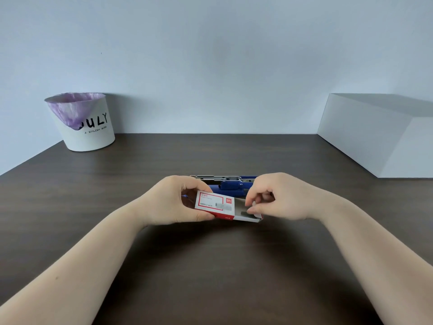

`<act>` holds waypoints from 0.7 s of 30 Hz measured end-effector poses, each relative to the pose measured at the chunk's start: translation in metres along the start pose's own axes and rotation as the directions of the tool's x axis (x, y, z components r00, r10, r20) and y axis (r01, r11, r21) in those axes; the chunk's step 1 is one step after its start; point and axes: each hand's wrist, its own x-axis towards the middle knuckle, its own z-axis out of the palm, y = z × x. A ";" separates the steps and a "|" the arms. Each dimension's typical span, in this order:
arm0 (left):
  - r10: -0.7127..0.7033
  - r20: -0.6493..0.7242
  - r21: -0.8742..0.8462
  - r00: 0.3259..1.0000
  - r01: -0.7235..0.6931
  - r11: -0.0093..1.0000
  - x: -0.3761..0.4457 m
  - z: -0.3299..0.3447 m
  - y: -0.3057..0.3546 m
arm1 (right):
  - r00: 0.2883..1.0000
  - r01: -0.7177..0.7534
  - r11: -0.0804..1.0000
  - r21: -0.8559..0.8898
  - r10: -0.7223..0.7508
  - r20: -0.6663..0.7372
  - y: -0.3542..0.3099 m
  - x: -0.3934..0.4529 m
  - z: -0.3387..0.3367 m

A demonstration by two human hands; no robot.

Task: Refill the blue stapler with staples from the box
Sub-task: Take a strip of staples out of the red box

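A red and white staple box (214, 205) is held just above the dark table by my left hand (174, 202), thumb below and fingers on top. Its inner tray (250, 213) is slid out to the right, and grey staples (247, 212) lie inside. My right hand (278, 198) reaches into the tray, thumb and forefinger pinching at the staples. Behind both hands lies the blue stapler (230, 184), opened flat, its metal magazine (215, 177) stretching to the left. My hands hide much of the stapler.
A white bin (86, 130) with a purple liner stands at the back left of the table (210, 266). A large white box (379, 137) sits at the back right against the wall.
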 end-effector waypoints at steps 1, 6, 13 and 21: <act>-0.002 -0.002 0.007 1.000 0.002 1.000 0.000 0.000 -0.001 | 1.000 -0.003 1.000 -0.008 0.003 0.009 0.000 0.000 0.001; -0.018 -0.008 0.041 1.000 0.019 0.999 0.001 0.001 -0.001 | 1.000 -0.013 0.999 -0.037 0.014 0.025 -0.003 0.003 0.006; -0.049 -0.003 0.041 0.999 0.049 0.998 0.001 0.004 -0.001 | 0.995 0.027 0.997 -0.070 -0.033 -0.099 -0.004 0.007 0.011; -0.089 0.015 0.075 0.996 0.088 0.993 0.001 0.003 -0.002 | 0.961 -0.197 0.959 0.204 0.230 -0.153 0.008 0.004 0.002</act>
